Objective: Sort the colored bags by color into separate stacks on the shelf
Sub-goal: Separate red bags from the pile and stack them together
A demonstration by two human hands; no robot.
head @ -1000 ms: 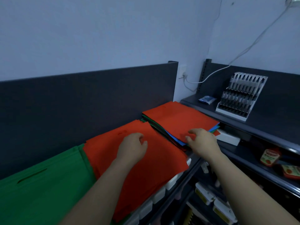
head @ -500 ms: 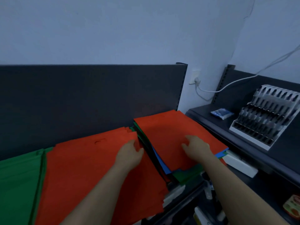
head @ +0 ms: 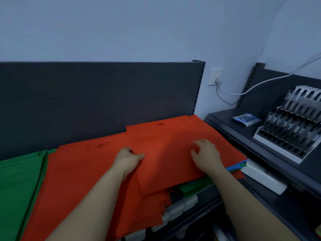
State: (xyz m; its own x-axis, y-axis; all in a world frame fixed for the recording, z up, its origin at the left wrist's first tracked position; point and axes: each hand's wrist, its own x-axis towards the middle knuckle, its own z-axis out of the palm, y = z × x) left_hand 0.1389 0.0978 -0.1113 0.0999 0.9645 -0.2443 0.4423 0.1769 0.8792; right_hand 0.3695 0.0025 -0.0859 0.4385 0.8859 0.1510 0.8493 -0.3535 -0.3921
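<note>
Left fingers (head: 139, 156): on the left hand (head: 127, 160), curled at the left edge of the top red bag (head: 173, 153), thumb on top, pinching it.
Right fingers (head: 202, 142): on the right hand (head: 205, 154), loosely spread and resting flat on the same bag.
Top red bag: at the right end of the shelf (head: 211, 193), lying on the mixed pile (head: 236, 166), its left part overlapping the red stack (head: 78, 180).
Mixed pile: blue and green edges show at the shelf's front right corner.
Red stack: mid-shelf, overhanging the front edge.
Green stack (head: 17, 180): left end, touching the red stack.
</note>
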